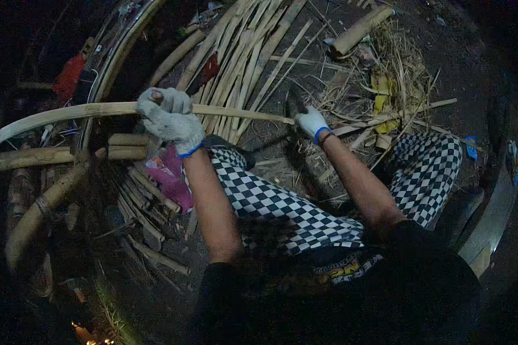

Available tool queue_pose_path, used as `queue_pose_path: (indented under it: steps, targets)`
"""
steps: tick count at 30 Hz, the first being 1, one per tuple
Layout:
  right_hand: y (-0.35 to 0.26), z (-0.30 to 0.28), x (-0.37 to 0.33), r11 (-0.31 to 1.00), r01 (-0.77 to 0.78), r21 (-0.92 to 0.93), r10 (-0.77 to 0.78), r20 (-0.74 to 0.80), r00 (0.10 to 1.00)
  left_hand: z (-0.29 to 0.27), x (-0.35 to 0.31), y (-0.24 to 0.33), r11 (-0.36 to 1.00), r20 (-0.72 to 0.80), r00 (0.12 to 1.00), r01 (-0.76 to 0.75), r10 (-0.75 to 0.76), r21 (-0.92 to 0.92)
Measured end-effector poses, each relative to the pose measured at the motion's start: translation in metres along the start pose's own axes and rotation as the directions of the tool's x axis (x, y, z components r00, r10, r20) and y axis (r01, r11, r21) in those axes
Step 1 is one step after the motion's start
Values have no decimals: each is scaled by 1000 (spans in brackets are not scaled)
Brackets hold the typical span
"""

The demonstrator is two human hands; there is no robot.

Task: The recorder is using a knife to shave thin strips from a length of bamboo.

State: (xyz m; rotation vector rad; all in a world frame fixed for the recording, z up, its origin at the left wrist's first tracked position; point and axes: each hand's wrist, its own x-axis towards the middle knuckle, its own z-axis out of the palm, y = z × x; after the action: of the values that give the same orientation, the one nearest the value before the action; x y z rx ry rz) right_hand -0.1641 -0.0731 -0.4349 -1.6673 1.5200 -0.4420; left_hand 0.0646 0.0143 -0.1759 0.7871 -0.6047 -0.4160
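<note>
My left hand [170,118], in a pale work glove with a blue cuff, is closed round a long split bamboo strip [69,115]. The strip runs level from the far left, bowing slightly, and its right end reaches my right hand [312,122]. That hand, gloved the same way, is closed on a knife whose dark blade [294,105] shows beside the strip's tip. The knife's handle is hidden by the glove and the dim light. Both hands are above my checkered trouser legs [288,207].
A fan of bamboo strips [242,52] lies beyond my hands. Shavings [400,69] and a thick bamboo piece [362,29] are at the far right. Bamboo poles [46,156] crowd the left, beside a pink cloth-like piece [171,178]. Small flames [92,340] glow at the lower left.
</note>
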Motion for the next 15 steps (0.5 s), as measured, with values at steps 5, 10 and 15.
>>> queue_pose_path:
  steps: [5, 10, 15]
  targets:
    - [-114, -44, -68, 956, 260, 138, -283, 188, 940, -14, 3, -14, 980, -45, 998, 43, -53, -196]
    - [-176, -50, -125, 837, 525, 154, -540, 73, 839, -11, 4, -20, 968, 133, 989, 100, -70, -230]
    - [-158, -41, -127, 862, 497, 95, -504, 60, 862, -6, -6, -20, 966, 37, 997, 79, -72, -248]
